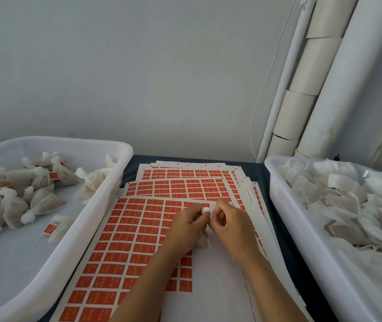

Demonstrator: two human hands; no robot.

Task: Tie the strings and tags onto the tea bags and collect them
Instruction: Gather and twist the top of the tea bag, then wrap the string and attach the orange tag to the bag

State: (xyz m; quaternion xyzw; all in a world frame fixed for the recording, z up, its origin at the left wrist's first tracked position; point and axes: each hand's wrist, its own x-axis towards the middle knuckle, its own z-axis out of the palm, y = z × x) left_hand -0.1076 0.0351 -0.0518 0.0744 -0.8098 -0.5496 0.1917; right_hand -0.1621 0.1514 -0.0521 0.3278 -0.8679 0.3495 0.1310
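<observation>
My left hand (186, 225) holds one tea bag (203, 240) in a closed grip — my right hand (228, 220) pinches its gathered top above the tag sheets (125, 240).

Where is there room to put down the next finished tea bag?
The left bin has bare floor in its near half, below the heap of tied bags. The right bin is crowded with untied bags. Tag sheets cover the middle.

Left hand (185, 225) and right hand (228, 223) meet fingertip to fingertip, fingers curled, pinching.
</observation>
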